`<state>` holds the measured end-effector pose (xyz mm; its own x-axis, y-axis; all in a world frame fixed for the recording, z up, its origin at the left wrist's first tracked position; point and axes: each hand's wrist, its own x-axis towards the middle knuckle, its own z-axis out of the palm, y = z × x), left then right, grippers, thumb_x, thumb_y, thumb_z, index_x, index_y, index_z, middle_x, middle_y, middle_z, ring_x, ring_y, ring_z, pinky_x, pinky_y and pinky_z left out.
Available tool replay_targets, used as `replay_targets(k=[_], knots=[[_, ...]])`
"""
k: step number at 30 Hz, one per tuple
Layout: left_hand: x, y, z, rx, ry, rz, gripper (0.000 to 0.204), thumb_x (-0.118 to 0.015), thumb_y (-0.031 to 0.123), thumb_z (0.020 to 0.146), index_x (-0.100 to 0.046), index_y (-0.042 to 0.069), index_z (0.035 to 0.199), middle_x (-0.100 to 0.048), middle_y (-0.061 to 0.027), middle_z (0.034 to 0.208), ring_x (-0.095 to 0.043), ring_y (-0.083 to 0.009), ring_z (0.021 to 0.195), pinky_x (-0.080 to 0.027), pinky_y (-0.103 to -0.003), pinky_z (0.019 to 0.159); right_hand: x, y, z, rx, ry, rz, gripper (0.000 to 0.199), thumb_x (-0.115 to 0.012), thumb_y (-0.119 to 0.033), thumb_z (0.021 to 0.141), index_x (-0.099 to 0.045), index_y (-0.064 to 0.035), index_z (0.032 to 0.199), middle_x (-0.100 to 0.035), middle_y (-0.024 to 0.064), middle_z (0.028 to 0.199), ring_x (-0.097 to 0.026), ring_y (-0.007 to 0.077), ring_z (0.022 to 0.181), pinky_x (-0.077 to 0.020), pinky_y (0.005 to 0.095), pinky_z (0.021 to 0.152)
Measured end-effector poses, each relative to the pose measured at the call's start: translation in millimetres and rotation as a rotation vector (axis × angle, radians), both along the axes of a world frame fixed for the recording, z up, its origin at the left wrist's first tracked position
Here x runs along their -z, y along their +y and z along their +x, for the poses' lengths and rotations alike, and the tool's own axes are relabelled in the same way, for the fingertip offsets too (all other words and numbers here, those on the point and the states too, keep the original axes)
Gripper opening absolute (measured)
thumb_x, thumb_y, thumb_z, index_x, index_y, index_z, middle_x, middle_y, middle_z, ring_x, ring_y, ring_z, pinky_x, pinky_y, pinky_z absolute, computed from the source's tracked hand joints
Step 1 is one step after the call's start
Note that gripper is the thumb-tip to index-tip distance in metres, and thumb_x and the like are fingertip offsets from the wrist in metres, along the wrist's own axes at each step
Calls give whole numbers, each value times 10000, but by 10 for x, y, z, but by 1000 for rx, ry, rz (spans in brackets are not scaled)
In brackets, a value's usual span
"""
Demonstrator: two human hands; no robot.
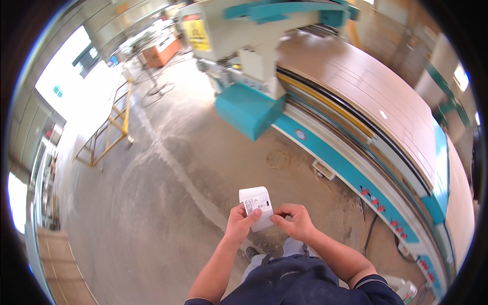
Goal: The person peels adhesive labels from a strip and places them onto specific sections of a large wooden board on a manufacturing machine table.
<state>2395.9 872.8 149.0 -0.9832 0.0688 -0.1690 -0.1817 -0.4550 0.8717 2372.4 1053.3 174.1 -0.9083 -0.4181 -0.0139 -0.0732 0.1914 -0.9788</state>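
A small strip of white printed labels (258,202) is held out in front of my body, its upper part curling back. Dark print and a small black block show on its face. My left hand (241,222) grips the strip's left side, thumb lying across the front. At the lower right edge, my right hand (296,222) pinches the paper between thumb and forefinger. Whether the right fingers are lifting a single label off its backing is too small to tell.
To the right stands a long machine with a teal-and-white frame (325,147) and a brown panel (366,86) on its bed. Its teal housing (249,109) juts over the concrete floor (152,203). A yellow metal stand (114,124) is at the left, brown boards (58,259) lower left.
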Motion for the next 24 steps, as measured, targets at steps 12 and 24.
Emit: replay_targets(k=[12, 24], knots=[[50, 2237, -1008, 461, -22, -221, 211, -606, 56, 800, -594, -8, 1001, -627, -34, 901, -561, -89, 816, -452, -241, 733, -154, 2312, -484, 457, 681, 230, 376, -709, -60, 602, -610, -45, 964, -569, 98, 1028, -528, 276, 934, -431, 354, 809], [311, 3073, -2087, 764, -28, -284, 214, -576, 137, 826, -591, 0, 990, -610, -14, 872, -534, -77, 792, -432, -249, 714, 370, 3166, -1532, 345, 80, 2, 199, -653, -54, 711, -661, -16, 906, -659, 76, 834, -594, 128, 725, -467, 265, 677]])
